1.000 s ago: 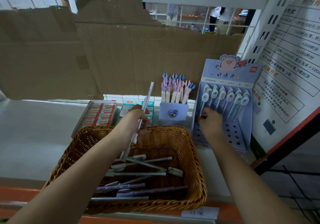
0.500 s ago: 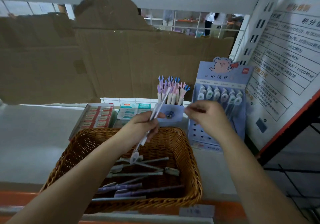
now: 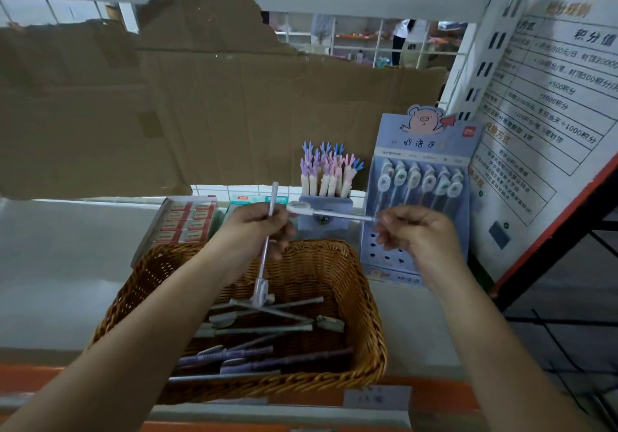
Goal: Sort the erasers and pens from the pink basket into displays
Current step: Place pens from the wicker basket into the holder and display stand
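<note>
The wicker basket (image 3: 369,301) stands at the shelf's front edge with several grey and purple pens (image 3: 254,353) lying in it. Above its far rim my left hand (image 3: 255,229) grips a white pen (image 3: 265,264) almost upright, cap end down. My right hand (image 3: 416,236) pinches the tip of a second white pen (image 3: 334,213) that lies level between the two hands, its round cap next to my left fingers. Behind my right hand stands the blue pig display (image 3: 431,144) holding a row of the same pens.
A small blue box of coral-topped pens (image 3: 326,172) stands behind the hands. Open eraser boxes (image 3: 185,221) lie behind the basket on the left. Brown cardboard (image 3: 234,114) closes the back. A printed poster board (image 3: 551,124) leans at the right.
My right hand came back from the pig display to my left hand and now pinches a second pen, held level. The pen in my left hand swung upright.
</note>
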